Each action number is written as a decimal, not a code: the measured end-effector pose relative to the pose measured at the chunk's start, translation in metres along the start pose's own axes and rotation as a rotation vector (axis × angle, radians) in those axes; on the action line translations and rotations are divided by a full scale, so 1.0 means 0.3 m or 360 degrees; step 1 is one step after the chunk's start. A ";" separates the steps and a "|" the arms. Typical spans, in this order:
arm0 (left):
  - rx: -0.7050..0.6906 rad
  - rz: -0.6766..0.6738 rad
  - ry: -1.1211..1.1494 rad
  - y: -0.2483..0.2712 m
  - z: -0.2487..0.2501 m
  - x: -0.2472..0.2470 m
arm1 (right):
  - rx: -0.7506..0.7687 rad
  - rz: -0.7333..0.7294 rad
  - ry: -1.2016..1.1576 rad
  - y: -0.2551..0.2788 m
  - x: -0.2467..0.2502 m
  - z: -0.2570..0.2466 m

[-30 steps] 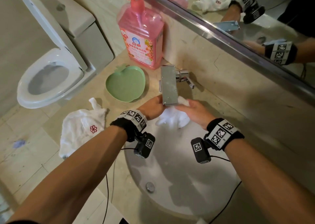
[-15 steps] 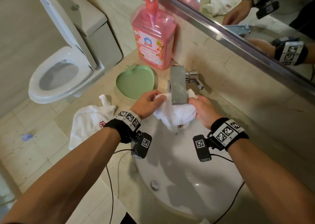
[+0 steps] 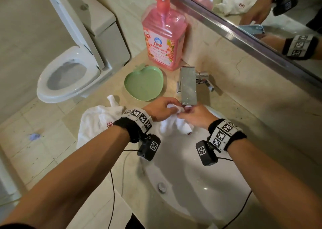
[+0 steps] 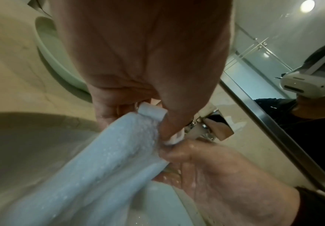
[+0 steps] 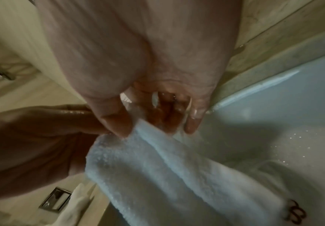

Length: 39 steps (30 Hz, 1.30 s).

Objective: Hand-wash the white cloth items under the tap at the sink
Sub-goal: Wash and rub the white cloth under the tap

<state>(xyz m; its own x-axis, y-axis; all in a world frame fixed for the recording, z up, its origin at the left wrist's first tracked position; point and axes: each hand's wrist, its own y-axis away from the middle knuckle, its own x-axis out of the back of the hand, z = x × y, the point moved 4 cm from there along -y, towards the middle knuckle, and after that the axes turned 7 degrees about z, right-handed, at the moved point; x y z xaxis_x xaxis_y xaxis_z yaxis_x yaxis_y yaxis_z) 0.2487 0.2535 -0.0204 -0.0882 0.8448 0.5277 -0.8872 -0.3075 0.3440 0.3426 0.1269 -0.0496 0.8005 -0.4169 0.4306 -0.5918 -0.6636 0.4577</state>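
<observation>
A wet white cloth [image 3: 171, 124] with a small red mark hangs from both hands over the white sink [image 3: 191, 185], right under the square chrome tap [image 3: 188, 87]. My left hand [image 3: 161, 109] pinches its top edge between thumb and fingers; the left wrist view shows that edge of the cloth [image 4: 152, 112] clamped by the thumb. My right hand [image 3: 196, 115] grips the cloth beside it; in the right wrist view the thumb lies on the cloth [image 5: 157, 168]. A second white cloth [image 3: 97, 122] with a red flower lies on the counter to the left.
A green apple-shaped dish [image 3: 144, 85] sits on the beige counter behind my left hand. A pink pump bottle of detergent [image 3: 164, 35] stands by the wall. A mirror [image 3: 261, 11] runs along the back. A toilet [image 3: 69, 72] stands left of the counter.
The hands have drawn closer together at the cloth's top under the tap, so the cloth now hangs lower and narrower. The camera has shifted slightly.
</observation>
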 end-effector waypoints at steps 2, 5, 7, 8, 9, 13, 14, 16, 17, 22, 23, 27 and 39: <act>0.0014 0.0072 -0.0040 -0.019 0.001 -0.021 | -0.0019 0.0015 -0.0075 -0.007 0.016 0.003; 0.0170 0.0229 0.0060 -0.058 -0.016 -0.046 | -0.0134 0.0079 -0.0196 -0.010 0.058 0.026; 0.0248 0.0201 0.0122 -0.079 -0.031 -0.071 | -0.0214 0.0165 -0.0293 -0.014 0.082 0.061; 0.0258 0.0126 0.0131 -0.090 -0.039 -0.092 | -0.0242 0.0216 -0.0374 -0.012 0.095 0.073; 0.0257 0.0042 0.0133 -0.096 -0.046 -0.114 | -0.0264 0.0269 -0.0451 -0.009 0.109 0.080; 0.0183 0.0032 0.0239 -0.104 -0.046 -0.155 | -0.0197 0.0338 -0.0507 -0.003 0.144 0.086; 0.0151 0.0074 0.0245 -0.111 -0.037 -0.155 | -0.0161 0.0347 -0.0481 0.002 0.150 0.082; 0.0131 0.0167 0.0262 -0.128 -0.025 -0.148 | -0.0098 0.0348 -0.0410 0.011 0.161 0.074; 0.0117 0.0205 0.0260 -0.135 -0.019 -0.142 | -0.0094 0.0308 -0.0396 0.012 0.163 0.075; 0.0002 0.0145 0.0405 -0.115 0.021 -0.096 | -0.0185 -0.0010 -0.0027 0.015 0.122 0.095; -0.0009 0.0116 0.0425 -0.105 0.029 -0.088 | -0.0124 -0.0009 -0.0016 0.015 0.108 0.085; 0.0211 0.0098 0.0540 -0.079 0.008 -0.069 | 0.0028 0.0123 -0.0190 0.025 0.074 0.050; 0.0182 -0.0080 -0.0025 -0.065 -0.080 -0.124 | -0.0046 0.0351 -0.0819 0.043 0.172 0.010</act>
<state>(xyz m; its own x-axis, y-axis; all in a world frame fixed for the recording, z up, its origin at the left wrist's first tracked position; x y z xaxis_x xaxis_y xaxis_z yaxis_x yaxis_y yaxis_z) 0.2584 0.2385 -0.0652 -0.0373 0.8538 0.5193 -0.8328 -0.3138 0.4561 0.3766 0.0948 -0.0238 0.5960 -0.7983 0.0866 -0.7471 -0.5118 0.4241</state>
